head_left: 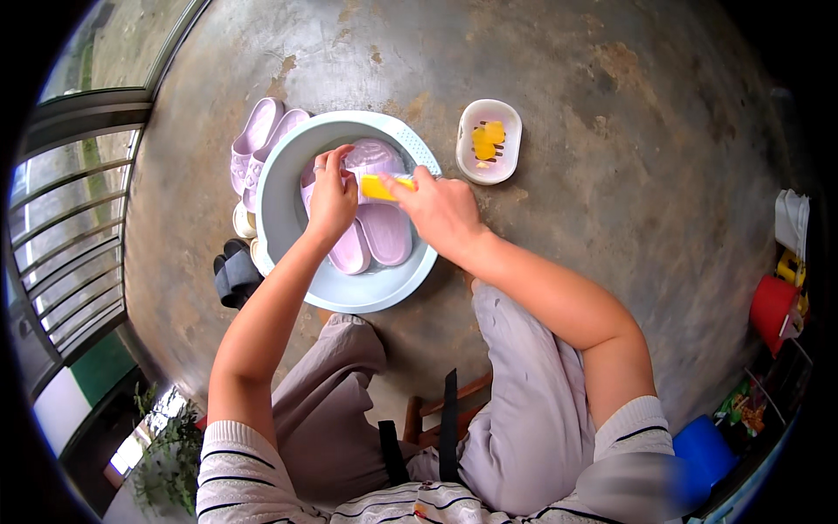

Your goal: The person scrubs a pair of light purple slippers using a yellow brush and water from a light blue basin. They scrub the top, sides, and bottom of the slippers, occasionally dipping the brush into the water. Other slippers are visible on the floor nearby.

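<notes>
Here, the right hand (pixel 443 212) is gripping a yellow tool (pixel 375 187) over lilac slippers (pixel 387 236), which are lying toes away inside the basin (pixel 360 295); the left hand (pixel 333 201) is curling over their left side, its hold unclear.

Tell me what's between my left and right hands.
Between them, the head view shows a yellow block-like object, held in your right hand and pointing toward your left hand, over lilac slippers in the basin.
</notes>
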Tool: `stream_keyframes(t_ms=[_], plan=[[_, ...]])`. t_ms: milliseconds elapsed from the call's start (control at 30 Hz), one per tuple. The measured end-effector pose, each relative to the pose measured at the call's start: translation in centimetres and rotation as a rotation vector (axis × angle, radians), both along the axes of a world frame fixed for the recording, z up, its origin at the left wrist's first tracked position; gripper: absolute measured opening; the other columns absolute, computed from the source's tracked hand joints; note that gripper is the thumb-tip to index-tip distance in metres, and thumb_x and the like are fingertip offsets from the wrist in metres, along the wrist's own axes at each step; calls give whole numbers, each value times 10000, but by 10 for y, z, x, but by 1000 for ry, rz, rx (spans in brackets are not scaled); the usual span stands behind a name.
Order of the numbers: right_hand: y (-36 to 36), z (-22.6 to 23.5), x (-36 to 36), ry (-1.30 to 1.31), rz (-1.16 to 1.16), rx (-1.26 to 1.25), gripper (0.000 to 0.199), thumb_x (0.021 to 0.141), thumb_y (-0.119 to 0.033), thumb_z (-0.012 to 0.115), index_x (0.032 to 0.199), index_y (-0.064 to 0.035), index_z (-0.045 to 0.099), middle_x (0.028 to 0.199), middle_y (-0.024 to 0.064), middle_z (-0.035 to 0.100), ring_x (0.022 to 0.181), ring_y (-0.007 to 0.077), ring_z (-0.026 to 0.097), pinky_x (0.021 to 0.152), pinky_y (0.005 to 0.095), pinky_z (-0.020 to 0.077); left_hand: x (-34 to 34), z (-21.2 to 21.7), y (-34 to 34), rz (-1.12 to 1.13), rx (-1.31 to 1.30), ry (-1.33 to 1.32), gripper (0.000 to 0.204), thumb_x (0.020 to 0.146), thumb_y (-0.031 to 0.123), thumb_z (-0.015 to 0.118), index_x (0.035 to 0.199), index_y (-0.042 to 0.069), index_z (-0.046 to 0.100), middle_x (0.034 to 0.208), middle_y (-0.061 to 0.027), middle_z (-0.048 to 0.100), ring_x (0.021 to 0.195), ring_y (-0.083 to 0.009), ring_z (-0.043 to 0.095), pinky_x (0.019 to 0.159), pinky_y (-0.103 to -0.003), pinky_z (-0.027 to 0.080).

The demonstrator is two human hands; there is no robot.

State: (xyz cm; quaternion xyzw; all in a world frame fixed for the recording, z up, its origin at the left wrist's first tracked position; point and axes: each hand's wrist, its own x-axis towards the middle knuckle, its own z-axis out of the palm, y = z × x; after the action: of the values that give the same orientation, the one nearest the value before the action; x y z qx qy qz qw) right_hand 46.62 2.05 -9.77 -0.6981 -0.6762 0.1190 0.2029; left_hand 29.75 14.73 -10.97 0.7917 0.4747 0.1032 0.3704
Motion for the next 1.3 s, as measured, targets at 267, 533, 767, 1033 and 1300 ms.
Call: stream_keyframes(t_ms=[267,533,767,1033,1300], plan=[[-12,13,123,369,-200,-59,471,876,-289,703,1333,-359,613,876,57,602,768,232,623,683,376,509,61,40,-28,29,158,-254,399,881,-89,539,1248,60,585,1182,-119,567,905,-180,605,786,-309,522],[-25,-80,169,74,-210,-223,504,872,-281,702,1346,-405,586,865,40,584,771,245,629,675,386,510,166,-37,-151,673,-1259,-312,857,1039,159,448,1528,150,-256,1279,-193,540,1036,-238,654,794,-373,603],[-22,-79,150,-134,-112,-388,480,871,-257,692,1325,-388,606,923,63,624,816,280,670,707,399,544,185,-80,-119,786,-1326,-485,547,1079,151,254,1497,133,-99,1170,-180,636,965,-241,689,768,-384,621],[-12,-67,143,-134,-284,-497,431,866,-274,689,1292,-320,643,1002,100,677,911,302,684,768,432,541,186,-88,-120,801,-1345,-531,675,1068,109,248,1519,197,-246,1187,-190,629,950,-224,685,751,-349,615],[-5,-73,122,-64,-270,-539,464,874,-282,693,1330,-315,615,992,110,659,901,305,677,780,430,539,164,-92,-118,691,-1266,-528,698,1054,121,345,1557,148,-138,1179,-150,639,916,-185,675,746,-310,586]])
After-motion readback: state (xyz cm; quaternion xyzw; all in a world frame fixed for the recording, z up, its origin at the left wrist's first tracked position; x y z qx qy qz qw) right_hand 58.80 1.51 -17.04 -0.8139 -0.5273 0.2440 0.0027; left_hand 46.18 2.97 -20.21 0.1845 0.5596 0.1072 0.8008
